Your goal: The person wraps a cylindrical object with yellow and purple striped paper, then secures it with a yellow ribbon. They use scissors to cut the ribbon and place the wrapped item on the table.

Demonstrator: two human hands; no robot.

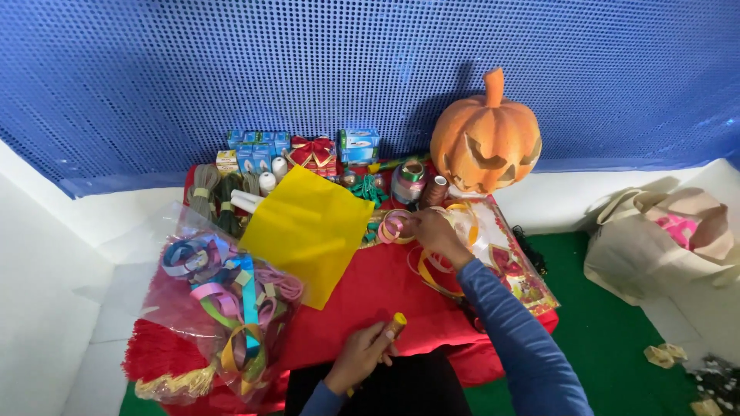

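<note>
The loose ribbon coil [395, 226], pink and yellow, lies on the red cloth [370, 300] of the bench, just at 6 o'clock from the ribbon spools. The right hand [428, 228] reaches across and pinches its edge, fingers together on the band. It looks light, limp and springy, likely to uncurl if lifted by one loop, so a pinch at the free end or across the whole coil seems the surest hold. The left hand [361, 356], near the bench's front edge at 6 o'clock, is closed around a small stick-like tube with a yellow cap [395, 323]. At 9 o'clock from the coil a yellow sheet [307, 228] lies flat, thin and floppy by the look of it. Farther toward 8 o'clock sits a clear bag of mixed ribbons [223, 300]. At 12 o'clock stand small boxes [262, 146], a red bow [312, 151] and twine bundles [212, 192]; a carved orange pumpkin [486, 139] stands at 1 o'clock, and a cloth tote bag [655, 239] rests well apart at 3 o'clock.
</note>
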